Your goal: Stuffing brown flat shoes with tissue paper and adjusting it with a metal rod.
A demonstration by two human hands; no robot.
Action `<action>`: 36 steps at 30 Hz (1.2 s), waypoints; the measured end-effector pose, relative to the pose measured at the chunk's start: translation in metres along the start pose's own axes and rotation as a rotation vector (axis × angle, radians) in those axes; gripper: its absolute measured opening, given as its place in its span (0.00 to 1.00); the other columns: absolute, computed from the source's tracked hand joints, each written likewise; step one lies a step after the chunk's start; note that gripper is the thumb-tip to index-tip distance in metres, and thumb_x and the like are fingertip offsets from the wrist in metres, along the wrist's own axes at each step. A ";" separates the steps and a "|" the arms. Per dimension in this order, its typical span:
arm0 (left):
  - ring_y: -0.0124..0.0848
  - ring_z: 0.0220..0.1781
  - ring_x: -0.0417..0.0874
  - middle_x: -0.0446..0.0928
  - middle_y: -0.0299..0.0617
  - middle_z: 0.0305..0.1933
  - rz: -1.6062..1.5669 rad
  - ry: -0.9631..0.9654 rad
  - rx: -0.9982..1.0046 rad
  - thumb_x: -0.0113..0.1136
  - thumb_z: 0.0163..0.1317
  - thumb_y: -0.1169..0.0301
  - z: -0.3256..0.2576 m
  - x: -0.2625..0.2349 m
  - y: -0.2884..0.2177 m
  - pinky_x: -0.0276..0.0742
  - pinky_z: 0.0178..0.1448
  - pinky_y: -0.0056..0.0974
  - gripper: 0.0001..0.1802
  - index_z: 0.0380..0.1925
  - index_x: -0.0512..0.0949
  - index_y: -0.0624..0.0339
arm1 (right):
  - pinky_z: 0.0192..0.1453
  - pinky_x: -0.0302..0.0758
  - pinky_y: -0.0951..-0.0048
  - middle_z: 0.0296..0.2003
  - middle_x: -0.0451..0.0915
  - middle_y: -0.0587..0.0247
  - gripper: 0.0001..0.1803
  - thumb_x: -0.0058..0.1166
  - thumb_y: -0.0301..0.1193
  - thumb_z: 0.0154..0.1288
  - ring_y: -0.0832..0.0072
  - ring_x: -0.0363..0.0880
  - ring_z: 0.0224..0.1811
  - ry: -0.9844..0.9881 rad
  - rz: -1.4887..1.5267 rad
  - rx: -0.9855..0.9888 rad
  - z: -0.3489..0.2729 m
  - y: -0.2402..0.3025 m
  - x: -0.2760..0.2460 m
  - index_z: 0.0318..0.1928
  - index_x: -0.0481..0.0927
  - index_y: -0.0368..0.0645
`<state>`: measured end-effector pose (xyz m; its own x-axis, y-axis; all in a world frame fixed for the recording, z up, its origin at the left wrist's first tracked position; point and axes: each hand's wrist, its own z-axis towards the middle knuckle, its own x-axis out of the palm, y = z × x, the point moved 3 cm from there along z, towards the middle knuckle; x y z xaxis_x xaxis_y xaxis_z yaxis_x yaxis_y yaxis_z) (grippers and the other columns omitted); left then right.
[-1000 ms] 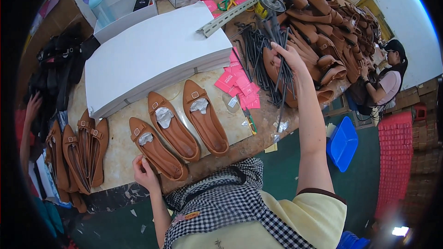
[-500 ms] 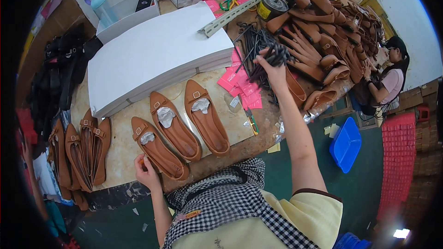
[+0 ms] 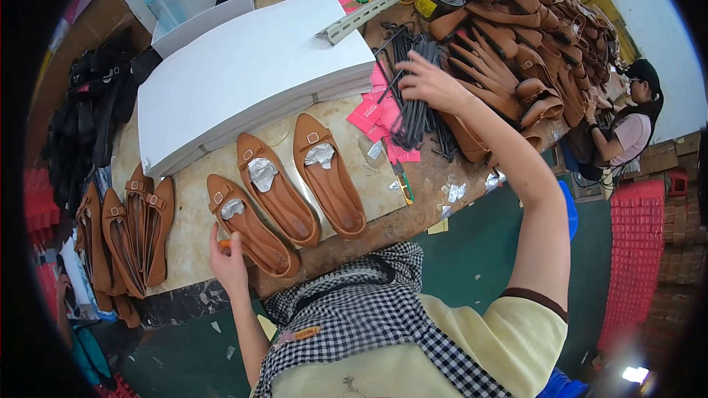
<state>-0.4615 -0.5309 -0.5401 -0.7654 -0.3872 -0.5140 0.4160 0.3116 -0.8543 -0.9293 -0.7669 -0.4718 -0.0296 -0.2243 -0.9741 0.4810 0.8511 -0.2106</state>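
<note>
My left hand [image 3: 229, 265] is at the table's front edge, fingers closed around a small orange object [image 3: 225, 244] whose kind I cannot make out. It is beside the nearest of three tan flat shoes, the left one [image 3: 259, 239]. The middle shoe [image 3: 291, 210] and the right shoe [image 3: 339, 195] lie alongside, toes pointing away, each with a buckled bow and crumpled white paper inside. My right hand [image 3: 431, 85] is over a pile of thin black sticks [image 3: 417, 114] with bent ends, its fingers spread and slightly blurred. Some sticks are hidden beneath it.
A tall stack of white sheets [image 3: 251, 74] lies behind the shoes, a metal angle bar [image 3: 372, 11] on it. More tan shoes [image 3: 129, 232] stand at left; a large shoe heap [image 3: 516, 51] fills the right, near a seated person [image 3: 627, 118]. Pink cards [image 3: 376, 114] lie by the sticks.
My right hand has let go of the bunch of black sticks, which now lies lower on the pile. My left hand has risen slightly along the left shoe.
</note>
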 end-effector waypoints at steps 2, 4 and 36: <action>0.23 0.35 0.77 0.80 0.39 0.33 0.444 0.117 0.006 0.54 0.66 0.74 -0.001 0.009 -0.025 0.72 0.41 0.28 0.28 0.66 0.67 0.61 | 0.79 0.46 0.49 0.54 0.77 0.67 0.04 0.53 0.32 0.55 0.63 0.62 0.69 0.087 -0.006 -0.059 -0.005 0.001 0.017 0.31 0.81 0.51; 0.29 0.38 0.82 0.82 0.43 0.37 0.432 0.171 -0.014 0.57 0.63 0.72 0.013 0.005 0.007 0.75 0.45 0.31 0.32 0.68 0.64 0.63 | 0.78 0.47 0.51 0.61 0.72 0.67 0.06 0.52 0.32 0.57 0.64 0.57 0.73 0.182 -0.173 -0.065 -0.009 0.003 0.027 0.35 0.80 0.51; 0.38 0.64 0.73 0.71 0.48 0.64 -0.979 0.255 -0.218 0.23 0.72 0.38 0.009 0.038 -0.063 0.68 0.68 0.42 0.42 0.66 0.64 0.63 | 0.24 0.67 0.67 0.14 0.70 0.52 0.16 0.56 0.31 0.66 0.64 0.70 0.15 -0.100 1.246 0.702 0.146 0.252 -0.093 0.52 0.81 0.41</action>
<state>-0.5122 -0.5724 -0.5067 -0.8127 -0.3681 0.4516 -0.5230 0.1193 -0.8439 -0.6777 -0.6004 -0.4223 0.7723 0.4233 -0.4736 0.4732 0.1141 0.8735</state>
